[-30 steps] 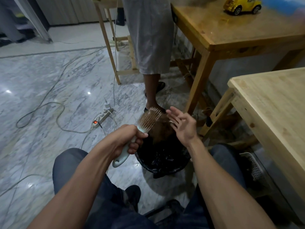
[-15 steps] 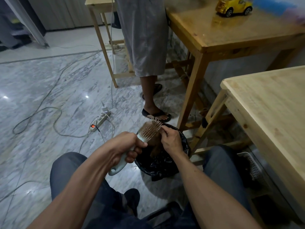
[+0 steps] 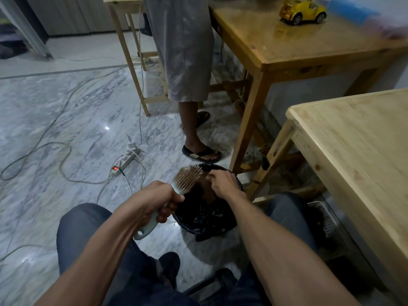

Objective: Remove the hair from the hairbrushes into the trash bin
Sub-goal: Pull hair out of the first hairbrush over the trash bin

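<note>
Since a moment ago, both hands have stayed over the trash bin [image 3: 205,219]. Left hand [image 3: 157,200] grips the hairbrush [image 3: 186,179] handle, bristles up; right hand [image 3: 223,181], fingers curled, pinches at hair beside the bristles.

We have both forearms reaching forward and down over our knees. Our left hand [image 3: 155,198] is fisted, fingers wrapped round a handle (knuckles up). Our right hand [image 3: 223,183] sits just beside it, fingers curled downward in a pinch, wrist bent.
</note>
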`<state>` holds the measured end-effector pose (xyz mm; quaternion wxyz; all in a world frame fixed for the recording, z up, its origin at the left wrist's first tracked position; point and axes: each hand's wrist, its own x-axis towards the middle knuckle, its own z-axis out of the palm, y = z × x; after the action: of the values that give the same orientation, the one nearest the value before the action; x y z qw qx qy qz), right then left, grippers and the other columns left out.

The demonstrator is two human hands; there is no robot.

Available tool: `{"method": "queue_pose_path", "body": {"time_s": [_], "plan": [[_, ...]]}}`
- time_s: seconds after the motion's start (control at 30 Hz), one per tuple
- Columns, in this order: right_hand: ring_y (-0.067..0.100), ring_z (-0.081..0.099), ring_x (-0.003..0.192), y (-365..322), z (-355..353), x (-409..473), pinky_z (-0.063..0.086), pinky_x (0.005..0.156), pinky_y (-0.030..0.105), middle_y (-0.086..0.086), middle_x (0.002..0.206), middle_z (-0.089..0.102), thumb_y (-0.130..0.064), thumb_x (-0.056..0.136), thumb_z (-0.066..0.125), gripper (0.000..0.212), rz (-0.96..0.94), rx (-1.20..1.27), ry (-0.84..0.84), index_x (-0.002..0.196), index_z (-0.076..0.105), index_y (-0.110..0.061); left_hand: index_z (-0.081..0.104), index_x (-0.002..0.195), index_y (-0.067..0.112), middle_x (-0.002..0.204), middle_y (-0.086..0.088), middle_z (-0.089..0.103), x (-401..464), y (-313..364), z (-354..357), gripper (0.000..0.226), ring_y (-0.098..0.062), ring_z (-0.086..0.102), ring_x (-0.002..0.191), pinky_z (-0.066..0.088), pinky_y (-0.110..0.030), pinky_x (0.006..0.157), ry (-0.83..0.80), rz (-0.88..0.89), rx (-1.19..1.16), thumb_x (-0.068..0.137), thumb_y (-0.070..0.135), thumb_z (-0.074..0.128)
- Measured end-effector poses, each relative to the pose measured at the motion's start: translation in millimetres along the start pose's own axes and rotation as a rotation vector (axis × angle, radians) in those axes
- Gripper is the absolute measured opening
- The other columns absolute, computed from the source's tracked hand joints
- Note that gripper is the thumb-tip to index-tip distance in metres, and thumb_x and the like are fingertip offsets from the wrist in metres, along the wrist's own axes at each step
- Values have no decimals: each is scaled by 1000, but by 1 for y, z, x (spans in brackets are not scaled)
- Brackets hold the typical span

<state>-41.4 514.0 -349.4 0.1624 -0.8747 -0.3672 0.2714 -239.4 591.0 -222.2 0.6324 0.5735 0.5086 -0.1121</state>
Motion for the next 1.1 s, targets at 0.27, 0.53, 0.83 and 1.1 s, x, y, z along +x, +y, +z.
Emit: {"method": "queue_pose_path", "body": {"time_s": [0.27, 0.53, 0.83, 1.1], "plan": [[20, 37, 146, -2, -54, -18, 34, 116, 39, 0, 152, 48, -15, 73, 56, 73, -68, 829, -398, 145, 54, -28, 53, 81, 6, 51, -2, 35, 24, -9, 2, 15, -11, 25, 35, 21, -19, 38, -38, -7, -49, 95, 0, 57], [1, 63, 62, 6, -44, -28, 50, 70, 16, -6, 65, 69, -33, 94, 72, 33, -112, 875, -118, 79, 74, -4, 50, 85, 9, 55, -4, 35, 19, -4, -2, 14, -13, 23, 38, 20, -18, 39, -34, 31, -46, 92, 3, 59], [-4, 63, 71, -2, -86, -19, 47, 63, 16, -9, 77, 75, -36, 90, 76, 14, -230, 272, 106, 88, 82, -24, 54, 97, 6, 52, -3, 38, 15, -20, -3, 10, -14, 23, 41, 20, -22, 42, -38, 7, -12, 92, 3, 62], [18, 67, 106, -10, -70, -11, 49, 87, 28, 4, 104, 79, -31, 96, 69, 23, -17, 302, 320, 99, 84, -14, 56, 81, 5, 52, -5, 39, 18, -10, -1, 14, -14, 26, 40, 21, -22, 42, -16, 42, 7, 93, 4, 63]]}}
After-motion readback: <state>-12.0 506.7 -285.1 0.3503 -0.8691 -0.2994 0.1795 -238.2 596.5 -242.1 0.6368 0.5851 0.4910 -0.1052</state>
